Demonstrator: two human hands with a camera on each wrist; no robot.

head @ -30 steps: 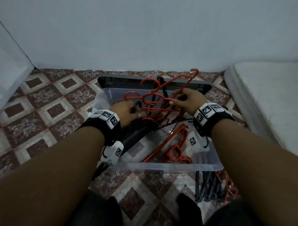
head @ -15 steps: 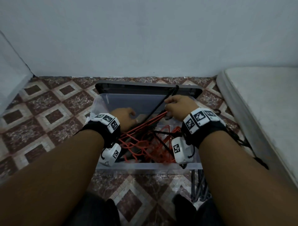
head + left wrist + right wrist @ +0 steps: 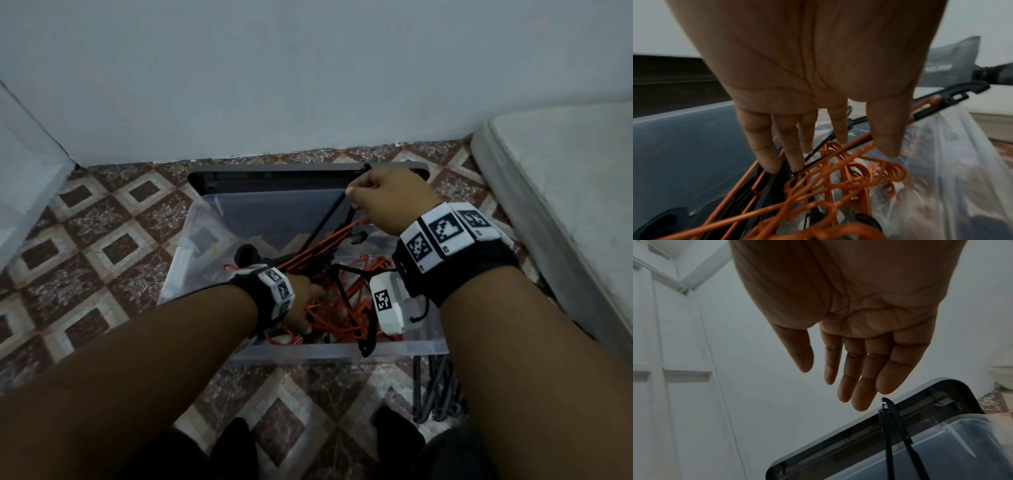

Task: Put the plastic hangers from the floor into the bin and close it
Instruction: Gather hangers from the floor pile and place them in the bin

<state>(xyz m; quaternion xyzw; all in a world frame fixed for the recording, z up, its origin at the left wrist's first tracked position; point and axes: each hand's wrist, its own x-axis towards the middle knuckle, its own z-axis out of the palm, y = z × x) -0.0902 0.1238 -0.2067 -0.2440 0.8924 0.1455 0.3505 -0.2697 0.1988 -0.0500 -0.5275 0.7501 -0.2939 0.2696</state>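
Note:
A clear plastic bin [image 3: 308, 351] stands on the tiled floor, and its grey lid [image 3: 274, 174] lies behind it by the wall. A tangle of orange hangers [image 3: 329, 301] and black ones fills the bin. My left hand [image 3: 301, 301] reaches down inside, its straight fingers [image 3: 766, 155] touching the orange hangers [image 3: 849, 175]. One black hanger [image 3: 329, 222] leans up over the far rim. My right hand [image 3: 383, 195] hovers at its top end. In the right wrist view its fingers [image 3: 859, 382] are spread just above the black hanger [image 3: 890, 418] and hold nothing.
Several dark hangers [image 3: 435, 387] lie on the floor at the bin's front right corner. A white mattress [image 3: 565, 205] runs along the right side. A white panel [image 3: 20, 154] stands at the left and the wall is close behind the lid. My feet [image 3: 233, 445] are in front of the bin.
The bundle of orange and black hangers went from above the bin down into it. My left hand sank deeper inside; my right hand released its hold and opened.

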